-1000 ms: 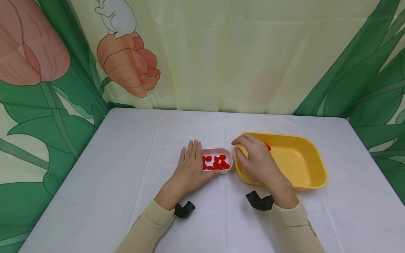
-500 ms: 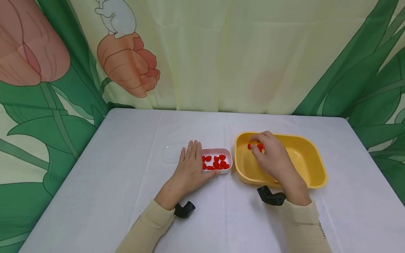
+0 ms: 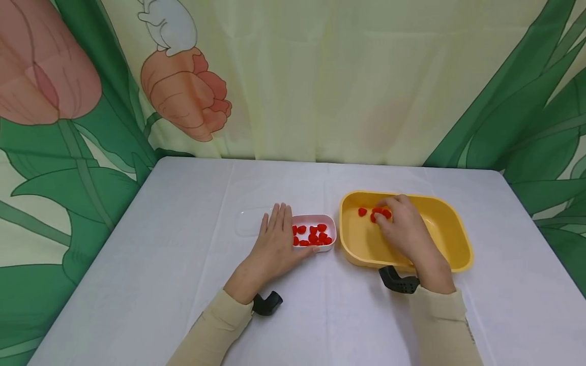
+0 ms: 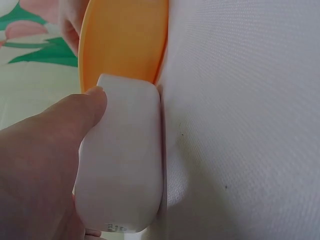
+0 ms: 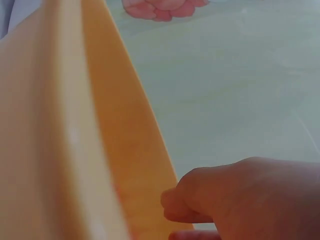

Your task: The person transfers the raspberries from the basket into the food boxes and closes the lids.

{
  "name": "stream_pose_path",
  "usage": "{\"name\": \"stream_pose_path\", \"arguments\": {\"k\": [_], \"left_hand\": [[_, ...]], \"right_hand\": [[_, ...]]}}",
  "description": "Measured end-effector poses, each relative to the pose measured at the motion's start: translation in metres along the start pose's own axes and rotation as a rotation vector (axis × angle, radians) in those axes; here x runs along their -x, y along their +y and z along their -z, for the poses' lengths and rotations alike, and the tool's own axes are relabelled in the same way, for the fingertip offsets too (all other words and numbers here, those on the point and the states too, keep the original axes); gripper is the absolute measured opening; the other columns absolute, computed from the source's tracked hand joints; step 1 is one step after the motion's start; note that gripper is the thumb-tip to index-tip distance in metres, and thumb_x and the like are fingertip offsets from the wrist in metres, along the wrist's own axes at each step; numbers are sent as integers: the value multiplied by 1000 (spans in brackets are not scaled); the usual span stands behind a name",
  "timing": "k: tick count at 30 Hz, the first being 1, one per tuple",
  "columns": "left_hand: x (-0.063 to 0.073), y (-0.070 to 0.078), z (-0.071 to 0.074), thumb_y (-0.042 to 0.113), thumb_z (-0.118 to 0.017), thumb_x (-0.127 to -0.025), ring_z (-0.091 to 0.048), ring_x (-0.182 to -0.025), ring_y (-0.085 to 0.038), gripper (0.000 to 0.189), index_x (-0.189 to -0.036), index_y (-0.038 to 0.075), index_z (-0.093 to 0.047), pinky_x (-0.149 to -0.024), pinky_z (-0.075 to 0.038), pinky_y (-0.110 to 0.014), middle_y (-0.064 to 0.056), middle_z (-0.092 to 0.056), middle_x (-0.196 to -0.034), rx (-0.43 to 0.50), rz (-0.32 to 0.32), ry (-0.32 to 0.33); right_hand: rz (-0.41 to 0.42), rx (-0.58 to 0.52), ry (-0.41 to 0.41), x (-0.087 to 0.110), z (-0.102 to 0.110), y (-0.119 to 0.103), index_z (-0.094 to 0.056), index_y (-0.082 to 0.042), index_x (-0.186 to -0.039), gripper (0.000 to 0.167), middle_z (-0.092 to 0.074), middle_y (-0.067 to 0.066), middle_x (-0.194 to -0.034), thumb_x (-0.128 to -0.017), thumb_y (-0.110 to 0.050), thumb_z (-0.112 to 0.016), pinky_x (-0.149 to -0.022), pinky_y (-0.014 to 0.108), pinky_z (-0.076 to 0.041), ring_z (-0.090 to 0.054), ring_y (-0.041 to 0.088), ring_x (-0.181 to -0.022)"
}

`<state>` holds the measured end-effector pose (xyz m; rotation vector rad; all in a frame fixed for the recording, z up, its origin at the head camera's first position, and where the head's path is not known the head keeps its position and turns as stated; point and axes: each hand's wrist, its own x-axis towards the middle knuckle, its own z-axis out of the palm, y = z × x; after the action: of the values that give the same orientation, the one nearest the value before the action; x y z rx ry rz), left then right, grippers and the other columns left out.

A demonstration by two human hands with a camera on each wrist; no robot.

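Observation:
In the head view my left hand lies straight-fingered against the left end of a small pink-and-white box. Its thumb runs along the near side, and the left wrist view has the thumb tip on the rim of the white box wall. Several small red, roughly heart-shaped pieces lie inside. Over the yellow basin, my right hand reaches down with bent fingers to several more red pieces. Whether it pinches one is hidden; the basin wall blocks the fingertips in the right wrist view.
A clear, see-through lid lies flat left of the box, partly behind the left hand. The basin stands just right of the box on a white-covered table. A printed curtain hangs behind the table's far edge.
My right hand has moved right from the basin's left rim to the red pieces inside, and its fingertips have come down among them. The left hand and the box have stayed put.

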<state>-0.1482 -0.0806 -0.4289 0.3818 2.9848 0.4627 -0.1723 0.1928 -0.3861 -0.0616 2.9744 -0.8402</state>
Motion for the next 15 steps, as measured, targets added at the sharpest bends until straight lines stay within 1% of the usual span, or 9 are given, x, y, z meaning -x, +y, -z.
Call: {"name": "stream_pose_path", "arguments": {"k": [6,10,15], "left_hand": [[0,0,0,68,-62,-83,-10,-155,-35,112,-157,-1,-14,-125,-11,-54,-19,-16,-165,2,3,-17],[-1,0,1,67,-63,-83,-11,-154,-36,112,-157,-1,-15,-125,-12,-55,-19,-17,-165,6,2,-4],[-1,1,0,65,-65,-82,-13,-154,-36,111,-157,-1,-17,-124,-14,-55,-19,-19,-164,6,-1,5]], "right_hand": [[-35,-6,-44,-2,-5,6,-58,4,-126,34,-44,26,-132,-97,-14,-58,-109,60,-39,-41,42,-122],[-29,11,-59,-4,-7,8,-55,6,-129,37,-43,27,-134,-97,-13,-58,-110,60,-38,-41,42,-122],[-28,33,-100,-4,-8,8,-53,8,-131,41,-40,27,-136,-97,-14,-60,-111,60,-38,-41,42,-121]]}}
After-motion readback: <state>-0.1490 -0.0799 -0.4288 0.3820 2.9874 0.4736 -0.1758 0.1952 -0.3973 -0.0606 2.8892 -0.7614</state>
